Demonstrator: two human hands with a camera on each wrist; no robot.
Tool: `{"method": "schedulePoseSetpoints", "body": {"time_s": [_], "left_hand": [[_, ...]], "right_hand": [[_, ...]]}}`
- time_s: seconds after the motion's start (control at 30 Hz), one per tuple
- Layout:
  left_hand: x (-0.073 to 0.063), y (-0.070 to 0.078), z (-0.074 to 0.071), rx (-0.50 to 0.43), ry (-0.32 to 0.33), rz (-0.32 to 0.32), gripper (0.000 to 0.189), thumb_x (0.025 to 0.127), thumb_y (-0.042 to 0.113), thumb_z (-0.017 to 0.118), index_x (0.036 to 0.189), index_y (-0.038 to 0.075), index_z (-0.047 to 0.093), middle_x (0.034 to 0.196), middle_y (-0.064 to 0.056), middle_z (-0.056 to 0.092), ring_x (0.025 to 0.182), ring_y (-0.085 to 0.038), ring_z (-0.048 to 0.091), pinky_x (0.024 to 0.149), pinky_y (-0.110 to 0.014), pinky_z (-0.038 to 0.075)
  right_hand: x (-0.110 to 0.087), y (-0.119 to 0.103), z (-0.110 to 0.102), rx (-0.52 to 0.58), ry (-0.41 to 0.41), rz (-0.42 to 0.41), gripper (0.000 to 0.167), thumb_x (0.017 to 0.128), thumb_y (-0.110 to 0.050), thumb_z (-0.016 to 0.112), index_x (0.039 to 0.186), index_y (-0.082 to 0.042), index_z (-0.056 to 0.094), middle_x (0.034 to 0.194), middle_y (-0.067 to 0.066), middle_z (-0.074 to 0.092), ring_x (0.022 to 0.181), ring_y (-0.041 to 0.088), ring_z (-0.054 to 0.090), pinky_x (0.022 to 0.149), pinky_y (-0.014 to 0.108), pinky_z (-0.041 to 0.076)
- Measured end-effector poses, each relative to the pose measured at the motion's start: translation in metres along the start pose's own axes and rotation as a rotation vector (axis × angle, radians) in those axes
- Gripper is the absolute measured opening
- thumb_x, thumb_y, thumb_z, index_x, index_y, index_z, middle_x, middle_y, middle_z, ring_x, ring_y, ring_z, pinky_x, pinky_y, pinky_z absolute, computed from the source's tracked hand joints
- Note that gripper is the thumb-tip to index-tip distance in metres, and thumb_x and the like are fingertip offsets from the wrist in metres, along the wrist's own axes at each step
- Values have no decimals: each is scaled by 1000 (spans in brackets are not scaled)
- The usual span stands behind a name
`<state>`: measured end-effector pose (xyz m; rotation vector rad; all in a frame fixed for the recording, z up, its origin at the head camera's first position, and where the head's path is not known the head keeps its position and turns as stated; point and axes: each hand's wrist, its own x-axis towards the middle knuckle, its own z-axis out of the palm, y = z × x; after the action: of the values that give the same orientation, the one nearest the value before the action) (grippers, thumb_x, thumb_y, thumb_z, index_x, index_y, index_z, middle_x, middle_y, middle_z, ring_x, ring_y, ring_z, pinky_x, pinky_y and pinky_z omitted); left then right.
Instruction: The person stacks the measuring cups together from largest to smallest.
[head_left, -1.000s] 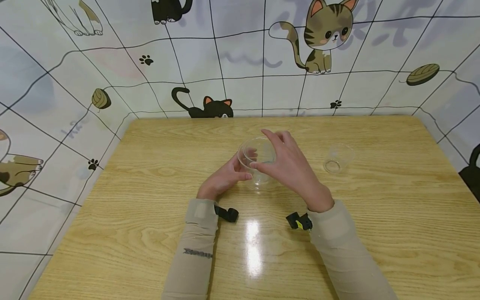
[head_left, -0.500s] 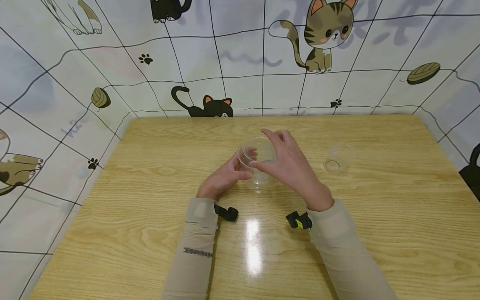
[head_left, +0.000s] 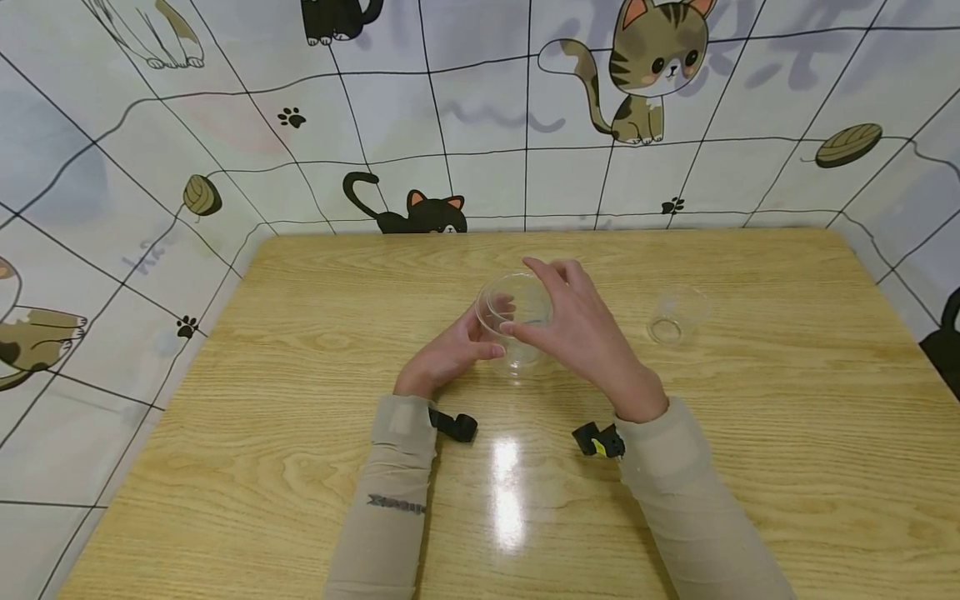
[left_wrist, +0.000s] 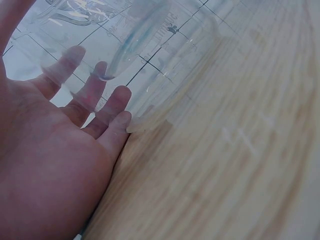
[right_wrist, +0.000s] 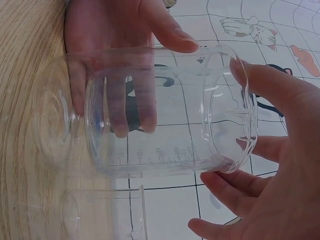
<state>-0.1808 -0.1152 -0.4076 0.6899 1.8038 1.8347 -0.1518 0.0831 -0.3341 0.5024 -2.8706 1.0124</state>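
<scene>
A large clear glass beaker [right_wrist: 52, 145] stands upright on the table, mid-table in the head view. Nested inside it is a smaller clear beaker [right_wrist: 165, 155] with printed graduations, its base raised above the outer one's bottom. My left hand [head_left: 453, 354] holds the large beaker low on its left side, thumb in front and fingers spread round the back wall. From the right, my right hand [head_left: 588, 342] grips the smaller beaker at the rim, thumb on the near side and fingers on the far side. In the right wrist view both rims overlap near my right fingertips [right_wrist: 215, 180].
Another, small clear beaker [head_left: 667, 329] stands on the wooden table [head_left: 750, 433] to the right of my right hand. Behind the table rises a white wall covering [head_left: 487, 117] with cat drawings and black grid lines.
</scene>
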Motion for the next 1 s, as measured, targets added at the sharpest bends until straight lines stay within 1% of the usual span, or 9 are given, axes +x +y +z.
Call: {"method": "schedulePoseSetpoints", "body": {"time_s": [0.27,0.5,0.7,1.0], "left_hand": [[1,-1,-1,-14,-8,10,67,82,-8,54,138,12,23,142,-17,22,129,-27,26,100,-39,27],[0,0,-1,-2,-6,1,67,83,-6,55,138,12,23,142,-16,22,126,-21,31,100,-39,28],[-1,1,-1,1,-1,-11,66,83,-5,55,139,11,22,142,-16,22,124,-21,33,99,-39,30],[0,-1,-1,-10,-7,4,68,83,-3,56,139,13,22,141,-17,22,125,-20,32,97,-38,32]], "right_hand": [[-1,-1,-1,5,4,-1,86,68,-62,62,139,-27,28,126,4,33,101,19,38,80,39,39],[0,-1,0,6,2,0,86,68,-61,62,139,-27,28,126,5,33,102,19,38,81,39,39],[0,-2,-1,10,-5,4,85,69,-61,62,139,-27,28,126,4,33,101,19,38,80,39,40],[1,-1,-1,2,-20,17,86,68,-62,62,139,-27,28,129,6,32,106,22,38,83,42,39]]}}
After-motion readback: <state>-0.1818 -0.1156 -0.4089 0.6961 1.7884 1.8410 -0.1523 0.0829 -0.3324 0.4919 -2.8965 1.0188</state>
